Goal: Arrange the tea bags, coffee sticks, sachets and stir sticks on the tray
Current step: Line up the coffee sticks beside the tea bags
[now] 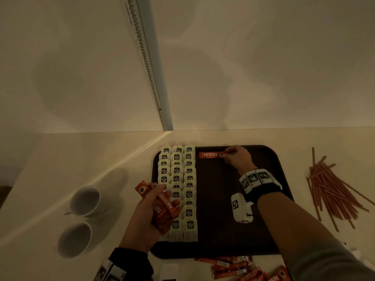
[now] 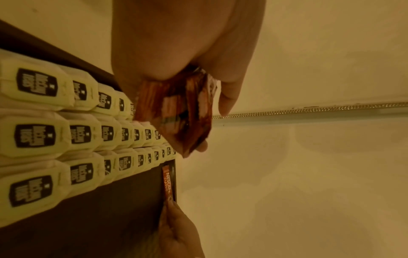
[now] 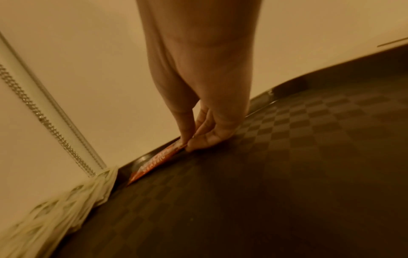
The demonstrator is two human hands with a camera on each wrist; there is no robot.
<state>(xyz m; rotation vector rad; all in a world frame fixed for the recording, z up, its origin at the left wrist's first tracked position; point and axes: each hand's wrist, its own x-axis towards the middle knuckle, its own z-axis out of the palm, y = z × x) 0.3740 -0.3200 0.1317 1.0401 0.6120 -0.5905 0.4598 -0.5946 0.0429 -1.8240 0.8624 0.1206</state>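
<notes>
**Here: laying the first coffee stick beside the tea bag block**

Here I am setting a single Nescafé Classic coffee stick [image 1: 210, 154] along the far rim of the dark tray [image 1: 269, 159], its left end just beside the tea bags [image 1: 177, 191]. My right hand [image 1: 236, 158] is pinching the stick's right end between thumb and fingertips [image 3: 199, 142], with the stick lying flat along the tray's back edge; I judge this placement starts a new row squared against rim and tea bags alike.

My left hand [image 1: 154, 211] is hovering over the near tea bags, its fingers curled round a bundle of coffee sticks [image 1: 162, 205], probably held as a ready supply so the right hand can draw one at a time.

The tea bags are filling three overlapping columns at the tray's left. Still off the tray are more loose coffee sticks [image 1: 239, 268] at its near edge and the stir sticks [image 1: 332, 191] heaped to its right. Two white cups [image 1: 81, 218] are standing to the left on the counter [image 1: 50, 159].
</notes>
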